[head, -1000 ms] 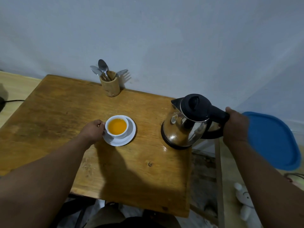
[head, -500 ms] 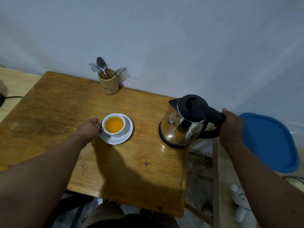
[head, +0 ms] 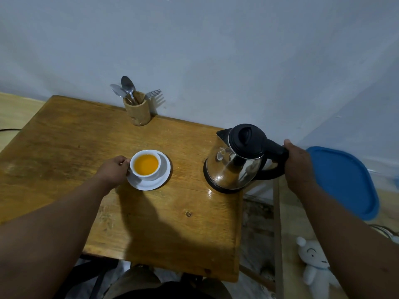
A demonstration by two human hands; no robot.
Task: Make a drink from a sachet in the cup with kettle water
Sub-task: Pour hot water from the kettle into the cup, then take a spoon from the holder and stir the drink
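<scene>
Little has moved: the kettle [head: 234, 164] sits slightly lower on the counter [head: 64, 147]. The left hand [head: 113, 170] grips the full cup [head: 145, 165] on its saucer [head: 160, 182]; the right hand [head: 299, 162] grips the kettle's handle. Release the kettle gently, then stir slowly.

Hands grip cup [head: 145, 165] handle and kettle [head: 235, 160] handle.

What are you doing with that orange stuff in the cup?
A person is making a drink. The left hand holds the white cup of orange drink on its saucer. The right hand grips the handle of the kettle, which stands upright on the wooden table.
</scene>
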